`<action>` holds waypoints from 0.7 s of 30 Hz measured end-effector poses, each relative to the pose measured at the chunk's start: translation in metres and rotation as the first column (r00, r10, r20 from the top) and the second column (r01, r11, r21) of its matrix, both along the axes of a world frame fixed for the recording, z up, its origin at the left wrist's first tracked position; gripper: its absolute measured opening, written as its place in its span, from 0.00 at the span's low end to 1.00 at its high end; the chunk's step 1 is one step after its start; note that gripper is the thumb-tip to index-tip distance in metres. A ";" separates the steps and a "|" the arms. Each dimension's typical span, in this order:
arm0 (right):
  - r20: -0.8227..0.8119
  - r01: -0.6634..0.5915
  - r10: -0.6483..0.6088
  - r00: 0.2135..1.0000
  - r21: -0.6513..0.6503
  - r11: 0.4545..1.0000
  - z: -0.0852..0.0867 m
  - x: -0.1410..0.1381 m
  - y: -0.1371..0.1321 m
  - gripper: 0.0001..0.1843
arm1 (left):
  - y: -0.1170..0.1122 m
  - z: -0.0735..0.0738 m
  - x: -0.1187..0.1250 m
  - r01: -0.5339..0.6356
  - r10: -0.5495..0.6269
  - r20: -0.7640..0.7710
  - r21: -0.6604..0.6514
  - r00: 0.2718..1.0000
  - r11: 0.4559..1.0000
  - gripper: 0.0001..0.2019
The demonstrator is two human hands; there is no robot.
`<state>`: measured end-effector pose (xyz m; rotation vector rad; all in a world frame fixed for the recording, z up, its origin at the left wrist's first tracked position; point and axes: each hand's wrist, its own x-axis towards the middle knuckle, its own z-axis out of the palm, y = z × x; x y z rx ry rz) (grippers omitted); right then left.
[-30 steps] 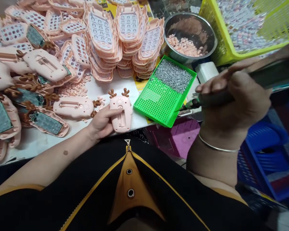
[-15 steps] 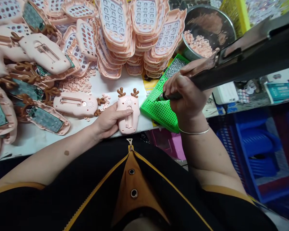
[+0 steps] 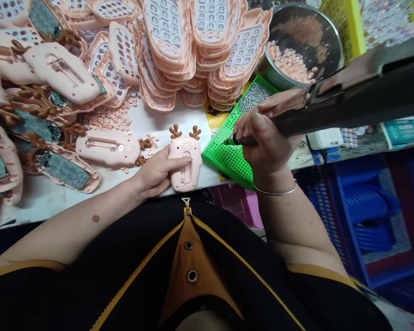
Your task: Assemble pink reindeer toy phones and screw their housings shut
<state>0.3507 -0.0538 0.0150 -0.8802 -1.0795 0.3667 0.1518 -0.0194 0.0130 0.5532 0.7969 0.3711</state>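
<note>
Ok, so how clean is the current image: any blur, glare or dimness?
Head view, right: the dark tool looks soft and smeared; head view, top right: the metal bowl has glints on its rim; head view, lower right: the blue crate is dim; head view, centre: the left hand and pink handset look fairly sharp.

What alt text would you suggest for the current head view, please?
The left hand holds a pink antlered casing while the right hand grips a dark tool over a green tray of metal parts; stacked pink shells stand behind.
</note>
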 end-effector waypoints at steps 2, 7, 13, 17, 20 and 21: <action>-0.010 -0.010 0.010 1.000 0.022 1.000 0.011 -0.005 -0.004 0.11 | 0.000 0.000 0.000 -0.011 0.011 0.000 -0.006 1.000 1.000 0.21; 0.102 -0.060 0.052 0.993 0.075 0.995 0.043 -0.026 -0.019 0.11 | -0.002 -0.003 -0.001 0.000 0.000 0.019 -0.005 1.000 1.000 0.21; 0.144 -0.046 0.053 0.988 -0.053 0.998 0.041 -0.046 -0.020 0.09 | -0.004 -0.005 -0.003 0.006 -0.007 0.066 0.029 0.998 1.000 0.20; 0.130 0.007 0.024 0.991 -0.231 0.973 0.024 -0.052 -0.012 0.20 | -0.004 -0.007 -0.003 0.012 -0.014 0.093 0.021 0.996 1.000 0.19; 0.118 -0.013 0.045 0.992 -0.258 0.966 0.020 -0.052 -0.011 0.22 | -0.003 -0.008 -0.003 0.019 -0.019 0.114 0.004 0.993 1.000 0.19; 0.108 -0.014 0.042 0.993 -0.249 0.968 0.021 -0.052 -0.011 0.21 | -0.002 -0.008 -0.003 0.022 -0.022 0.118 -0.003 0.993 1.000 0.19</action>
